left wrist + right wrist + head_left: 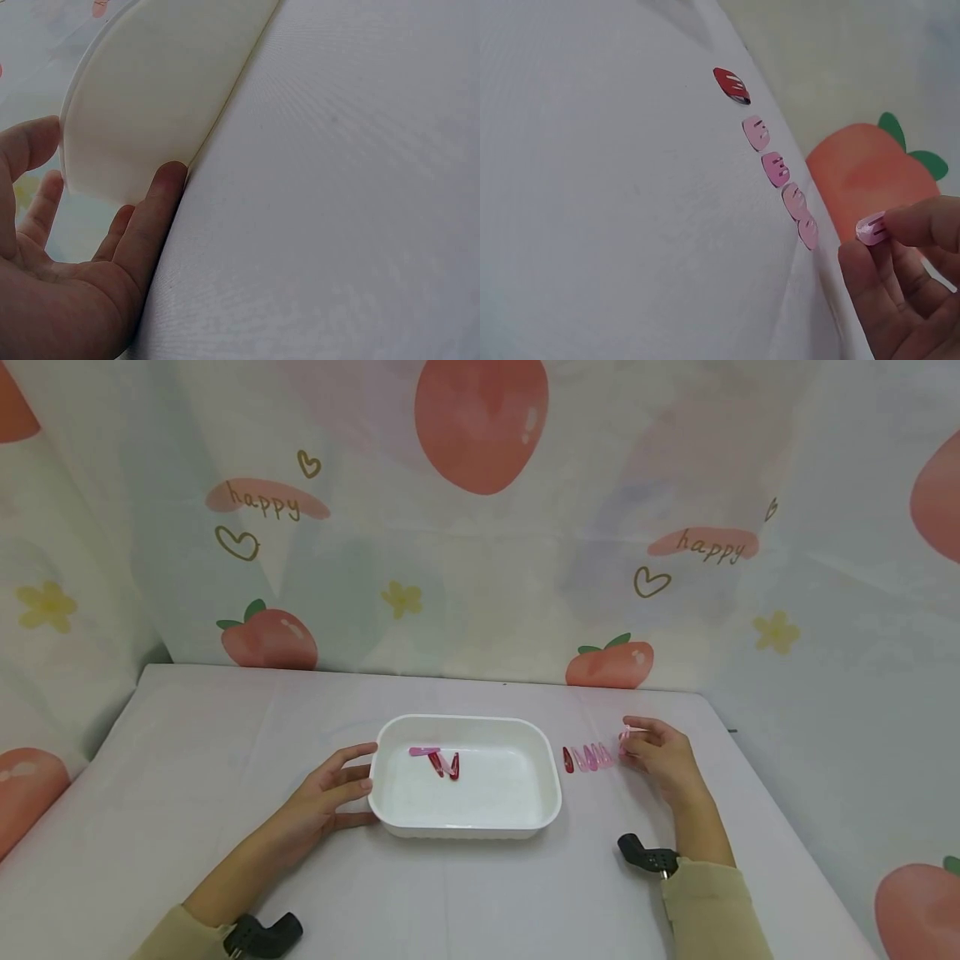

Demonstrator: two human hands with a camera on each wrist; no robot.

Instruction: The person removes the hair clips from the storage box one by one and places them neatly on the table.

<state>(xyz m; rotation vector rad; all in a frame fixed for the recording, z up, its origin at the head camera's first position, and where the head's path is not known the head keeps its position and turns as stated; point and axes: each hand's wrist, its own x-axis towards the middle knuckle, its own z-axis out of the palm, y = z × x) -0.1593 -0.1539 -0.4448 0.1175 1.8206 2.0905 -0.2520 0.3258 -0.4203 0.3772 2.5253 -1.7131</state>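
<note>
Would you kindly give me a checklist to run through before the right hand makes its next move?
1. Held clip secure: ok, pinched by the right hand.
2. Tray flat on the table: ok.
3. Left hand at the tray: ok, touching its end.
4. Row of clips all apart: cannot tell; the two nearest the right hand may touch.
5. Tray cleared: not ok; red and pink clips lie inside.

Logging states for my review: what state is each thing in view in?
White tray: upright, uncovered.
Tray clips: lying loose toward its left end.
Row clips: lined up; whether snapped shut, unclear.
Pink clip: pinched.
Right hand: pinching that clip.
Left hand: touching the tray's left end.
</note>
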